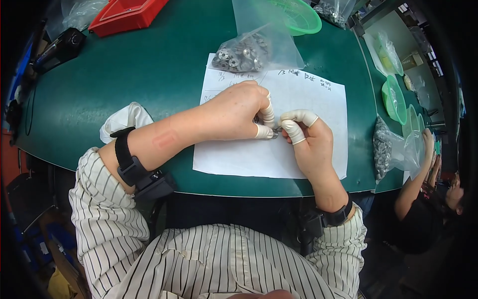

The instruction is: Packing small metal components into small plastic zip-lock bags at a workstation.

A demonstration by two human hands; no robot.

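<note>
Left hand (239, 112) fingers curled shut, pinching a small metal part (275, 132) at the tips; right hand (306, 137) fingers closed on the same part from the other side, just over the paper sheet (318, 94). Likely light, stiff, slick; best pinched by its rim. Part mostly hidden by capped fingertips, shape unclear. Bag of metal discs (244, 55) beyond the fingers on the counter (149, 74).

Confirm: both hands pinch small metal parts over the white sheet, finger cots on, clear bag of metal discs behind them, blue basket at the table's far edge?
Nearly. The basket is green, not blue, as the head view shows. The rest holds: left hand and right hand meet over the white sheet with the clear bag behind.
</note>
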